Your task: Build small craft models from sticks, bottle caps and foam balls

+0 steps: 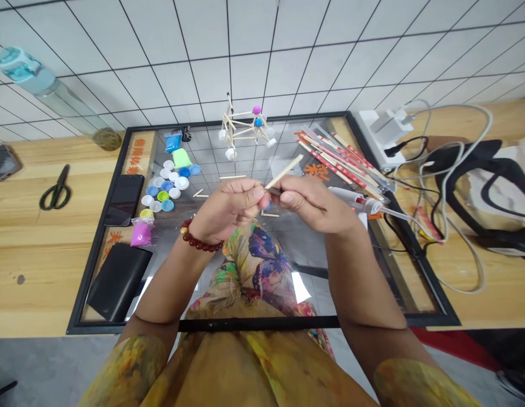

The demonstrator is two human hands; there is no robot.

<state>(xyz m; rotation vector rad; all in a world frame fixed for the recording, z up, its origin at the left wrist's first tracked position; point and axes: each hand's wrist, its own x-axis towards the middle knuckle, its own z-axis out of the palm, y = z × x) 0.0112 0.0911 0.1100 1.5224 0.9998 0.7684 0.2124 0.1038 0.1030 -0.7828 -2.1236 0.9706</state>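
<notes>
Both hands meet above the middle of the glass tabletop (177, 277). My left hand (235, 206), with a red bead bracelet at its wrist, pinches the lower end of a pale wooden stick (284, 171). My right hand (311, 203) is closed close beside it, around something small and dark at the stick that I cannot make out. The stick slants up to the right. Beyond the hands stands a small stick structure (241, 130) with white, blue and pink joints. Short stick pieces (232, 177) lie near the fingers.
Left on the glass are small colored lids (181, 183), a pink bag (142, 233), a phone (125, 198) and a black pouch (120, 280). Scissors (56, 189) and a bottle (71, 104) are further left. Packaged chopsticks (343, 161), a glue gun (351, 198) and cables (449, 215) occupy the right.
</notes>
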